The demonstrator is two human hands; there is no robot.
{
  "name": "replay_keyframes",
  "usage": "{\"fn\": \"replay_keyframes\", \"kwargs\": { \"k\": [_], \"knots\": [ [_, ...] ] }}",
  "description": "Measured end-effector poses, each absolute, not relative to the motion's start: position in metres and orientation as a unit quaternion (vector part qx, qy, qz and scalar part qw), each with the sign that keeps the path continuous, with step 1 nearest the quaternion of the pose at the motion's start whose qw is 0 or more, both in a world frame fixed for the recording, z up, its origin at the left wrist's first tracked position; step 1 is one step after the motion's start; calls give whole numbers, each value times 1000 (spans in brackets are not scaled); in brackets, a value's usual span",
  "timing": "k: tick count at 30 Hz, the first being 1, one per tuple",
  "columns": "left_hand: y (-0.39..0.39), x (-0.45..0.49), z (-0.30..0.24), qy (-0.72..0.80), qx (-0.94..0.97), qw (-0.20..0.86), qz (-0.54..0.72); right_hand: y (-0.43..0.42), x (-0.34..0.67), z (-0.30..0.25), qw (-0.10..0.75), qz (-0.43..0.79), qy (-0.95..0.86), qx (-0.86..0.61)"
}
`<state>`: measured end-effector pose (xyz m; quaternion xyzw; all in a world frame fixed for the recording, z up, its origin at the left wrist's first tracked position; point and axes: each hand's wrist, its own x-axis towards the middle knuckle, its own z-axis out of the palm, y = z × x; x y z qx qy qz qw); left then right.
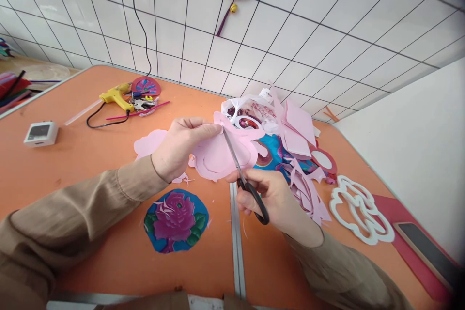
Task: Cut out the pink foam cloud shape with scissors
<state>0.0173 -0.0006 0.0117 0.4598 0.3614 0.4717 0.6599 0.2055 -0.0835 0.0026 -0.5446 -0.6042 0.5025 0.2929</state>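
My left hand (pixel 181 143) pinches the top edge of a thin pink cutout (pixel 221 155) with a wavy outline, held above the table. In my right hand (pixel 265 196) are black-handled scissors (pixel 232 147), their blades pointing up and away across the pink piece, tips close to my left thumb. Whether the blades are parted is hard to make out. Another pink cutout (pixel 149 143) lies partly behind my left hand. Nearer to me rests a round fabric piece with a purple rose (pixel 176 220), small pink slivers on it.
A yellow glue gun (pixel 116 97) and a white box (pixel 41 133) are at left on the orange table (pixel 109 261). Pink scraps (pixel 308 193), a plastic bag (pixel 250 109) and blue patterned fabric (pixel 271 147) crowd the right. Beyond are white cloud-shaped outlines (pixel 341 223) and a phone (pixel 428 254).
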Motion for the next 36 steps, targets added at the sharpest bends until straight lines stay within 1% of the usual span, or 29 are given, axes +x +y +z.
{"fn": "replay_keyframes", "kwargs": {
  "k": [4, 12, 16, 25, 32, 36],
  "knots": [
    [-1, 17, 11, 363, 457, 661, 471, -83, 205, 2, 290, 511, -595, -548],
    [-1, 17, 9, 373, 487, 618, 492, -82, 203, 3, 279, 467, -631, -554],
    [0, 17, 8, 372, 489, 619, 489, -84, 201, 4, 263, 444, -639, -570],
    [-3, 17, 10, 361, 486, 620, 498, -88, 205, 6, 247, 456, -642, -565],
    [-2, 18, 11, 360, 496, 633, 473, -88, 205, 5, 262, 483, -620, -560],
    [-4, 18, 13, 365, 489, 643, 463, -86, 204, 4, 265, 470, -627, -561]
  ]
}}
